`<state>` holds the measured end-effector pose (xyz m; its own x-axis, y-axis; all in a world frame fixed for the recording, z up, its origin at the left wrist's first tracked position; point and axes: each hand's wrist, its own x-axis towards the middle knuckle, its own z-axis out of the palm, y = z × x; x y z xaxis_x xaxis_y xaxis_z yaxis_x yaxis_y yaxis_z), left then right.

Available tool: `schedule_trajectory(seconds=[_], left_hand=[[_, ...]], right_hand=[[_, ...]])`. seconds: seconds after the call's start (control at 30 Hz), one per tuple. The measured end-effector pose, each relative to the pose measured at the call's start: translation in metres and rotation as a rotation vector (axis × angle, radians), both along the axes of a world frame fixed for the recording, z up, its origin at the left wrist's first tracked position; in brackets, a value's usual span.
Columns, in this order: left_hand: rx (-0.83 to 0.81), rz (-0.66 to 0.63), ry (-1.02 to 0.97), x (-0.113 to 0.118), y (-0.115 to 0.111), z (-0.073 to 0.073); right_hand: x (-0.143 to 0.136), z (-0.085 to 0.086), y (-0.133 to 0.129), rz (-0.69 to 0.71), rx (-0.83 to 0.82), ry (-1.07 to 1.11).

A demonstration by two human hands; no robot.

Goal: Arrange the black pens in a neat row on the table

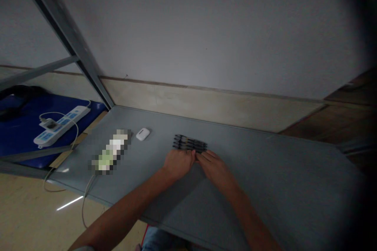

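Several dark pens point(190, 141) lie side by side in a row on the grey table point(265, 172). My left hand point(180, 162) is closed at their near edge, its fingers curled and its thumb pointing toward the other hand. Touching it from the right, my right hand point(211, 164) has its fingers bent together at the near right end of the pens. Whatever is pinched between the hands is too small and dark to make out.
A small white case point(143, 134) lies left of the pens. Further left is a blurred-out object point(113, 153) with a cable. A white power strip point(61, 125) with a plugged-in charger rests on a blue surface point(17, 137) beyond the metal frame. A wall stands behind the table.
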<state>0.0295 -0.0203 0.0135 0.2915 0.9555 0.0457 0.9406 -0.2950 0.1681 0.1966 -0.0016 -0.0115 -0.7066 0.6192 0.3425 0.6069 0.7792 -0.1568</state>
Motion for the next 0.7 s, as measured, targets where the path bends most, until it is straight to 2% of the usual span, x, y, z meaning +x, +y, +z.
schedule_trajectory(seconds=[0.13,0.33,0.53,0.7], left_hand=[[-0.022,0.02,0.001,0.001,-0.001,0.003],[-0.045,0.006,-0.01,-0.001,-0.002,0.006],[-0.051,0.005,-0.033,-0.003,-0.003,0.003],[0.014,-0.034,-0.109,-0.005,0.003,0.0]], right_hand=[[0.0,-0.002,-0.002,-0.006,0.041,-0.015],[0.0,0.004,-0.007,-0.015,0.134,-0.002],[0.003,0.007,-0.011,0.032,0.237,0.015],[0.001,0.009,-0.003,-0.031,0.163,0.05]])
